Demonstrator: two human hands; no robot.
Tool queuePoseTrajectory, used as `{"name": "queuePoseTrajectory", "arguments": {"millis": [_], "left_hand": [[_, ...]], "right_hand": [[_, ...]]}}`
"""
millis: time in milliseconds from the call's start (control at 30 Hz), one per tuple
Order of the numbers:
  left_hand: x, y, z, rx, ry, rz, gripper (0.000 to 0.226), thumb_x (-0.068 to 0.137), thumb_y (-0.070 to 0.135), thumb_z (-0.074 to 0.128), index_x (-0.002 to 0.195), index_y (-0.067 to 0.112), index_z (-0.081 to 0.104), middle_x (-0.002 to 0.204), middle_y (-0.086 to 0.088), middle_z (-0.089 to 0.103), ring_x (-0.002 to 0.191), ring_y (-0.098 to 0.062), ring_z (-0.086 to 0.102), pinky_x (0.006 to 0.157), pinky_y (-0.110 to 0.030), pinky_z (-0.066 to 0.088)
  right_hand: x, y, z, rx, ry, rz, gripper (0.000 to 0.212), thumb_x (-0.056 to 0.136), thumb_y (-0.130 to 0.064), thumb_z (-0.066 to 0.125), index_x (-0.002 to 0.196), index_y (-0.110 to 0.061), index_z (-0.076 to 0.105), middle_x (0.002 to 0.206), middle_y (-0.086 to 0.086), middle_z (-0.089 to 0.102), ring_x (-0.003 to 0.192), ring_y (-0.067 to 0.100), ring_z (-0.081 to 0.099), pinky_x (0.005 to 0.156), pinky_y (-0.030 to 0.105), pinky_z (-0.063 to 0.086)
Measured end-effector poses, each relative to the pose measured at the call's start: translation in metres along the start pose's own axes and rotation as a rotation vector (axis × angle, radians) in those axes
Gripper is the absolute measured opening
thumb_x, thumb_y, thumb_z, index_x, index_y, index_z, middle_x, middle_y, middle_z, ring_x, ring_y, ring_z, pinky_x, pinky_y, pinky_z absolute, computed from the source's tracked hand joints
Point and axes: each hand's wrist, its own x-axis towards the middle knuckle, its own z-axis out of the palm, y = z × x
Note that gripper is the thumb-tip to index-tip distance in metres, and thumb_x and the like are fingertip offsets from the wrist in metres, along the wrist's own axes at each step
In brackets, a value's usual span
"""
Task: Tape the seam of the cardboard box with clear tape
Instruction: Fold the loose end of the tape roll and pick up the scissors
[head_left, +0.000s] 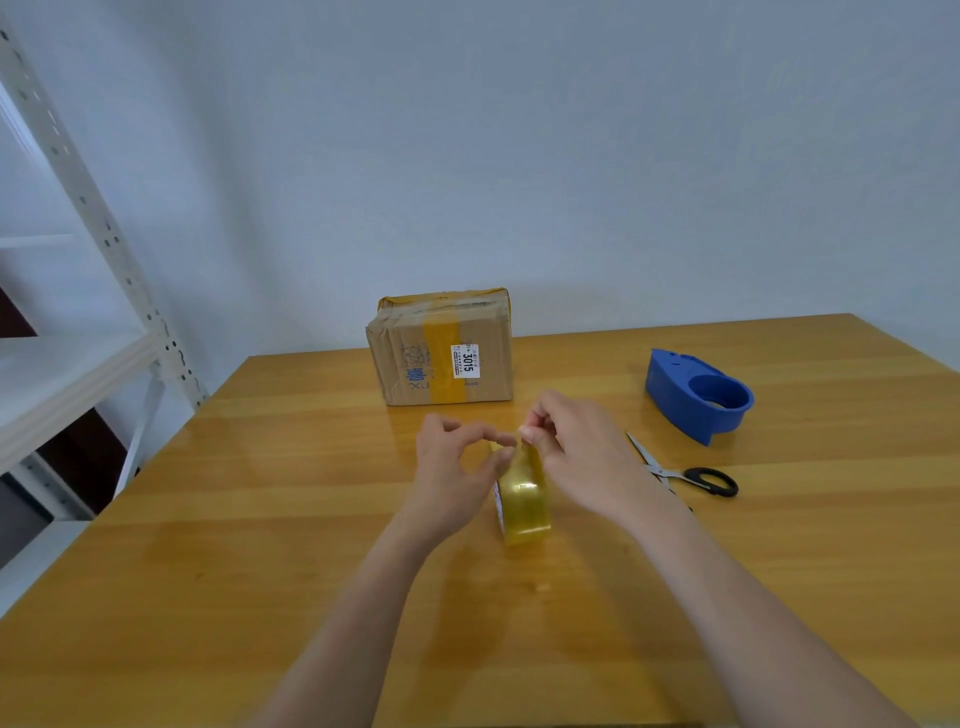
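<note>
A cardboard box (441, 349) with yellowish tape bands and a white label reading 3015 stands at the far middle of the wooden table (260, 519). Nearer to me, a roll of clear yellowish tape (524, 506) stands on edge between my hands. My left hand (454, 475) grips the roll's left side, fingers curled over its top. My right hand (576, 457) pinches at the top of the roll with fingertips, where the tape end would be; the end itself is too small to make out.
A blue tape dispenser (698, 395) sits at the right rear of the table. Black-handled scissors (685, 473) lie just right of my right hand. A white metal shelf (78, 322) stands left of the table, against a pale wall.
</note>
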Motion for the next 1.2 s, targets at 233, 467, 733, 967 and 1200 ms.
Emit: {"name": "queuePoseTrajectory", "arguments": {"millis": [233,467,733,967,1200], "left_hand": [[0.003,-0.002,0.000,-0.102,0.039,0.018,0.008,0.085,0.014,0.069,0.077,0.017,0.067,0.101,0.005,0.069,0.102,-0.011,0.061,0.097,-0.032,0.045],[0.004,0.001,0.005,-0.177,0.040,-0.017,0.019,0.088,0.011,0.064,0.073,0.023,0.063,0.093,0.005,0.070,0.099,-0.016,0.063,0.094,-0.035,0.048],[0.000,0.005,0.044,-0.109,0.253,-0.007,0.012,0.097,0.010,0.043,0.087,0.008,0.049,0.095,-0.010,0.052,0.090,-0.024,0.049,0.075,-0.026,0.040],[0.002,0.004,0.039,-0.269,0.225,-0.001,0.011,0.083,0.019,0.046,0.074,0.014,0.048,0.093,-0.015,0.057,0.093,-0.027,0.055,0.081,-0.039,0.044],[-0.006,-0.011,0.030,-0.316,0.073,0.083,0.029,0.075,0.037,0.051,0.086,0.010,0.053,0.099,-0.008,0.048,0.103,-0.023,0.054,0.091,-0.036,0.046]], "right_hand": [[-0.011,0.006,0.000,0.291,-0.060,0.046,0.022,0.096,-0.043,0.043,0.097,-0.025,0.056,0.092,-0.012,0.059,0.089,0.000,0.055,0.072,0.014,0.044],[-0.012,0.018,0.010,0.396,-0.056,0.125,0.019,0.081,-0.026,0.074,0.098,-0.017,0.070,0.115,-0.009,0.058,0.109,0.001,0.054,0.094,0.018,0.047],[-0.010,0.009,0.022,0.492,0.107,0.282,0.008,0.086,-0.022,0.069,0.093,-0.019,0.066,0.099,-0.010,0.066,0.090,-0.004,0.060,0.066,0.005,0.047],[-0.009,0.013,0.020,0.464,0.084,0.280,0.005,0.085,-0.023,0.067,0.081,-0.020,0.068,0.100,-0.011,0.067,0.096,0.005,0.062,0.088,0.028,0.052],[-0.009,0.006,0.024,0.484,0.056,0.268,0.009,0.082,-0.018,0.064,0.074,-0.016,0.066,0.093,-0.009,0.068,0.094,0.006,0.062,0.088,0.031,0.052]]}}
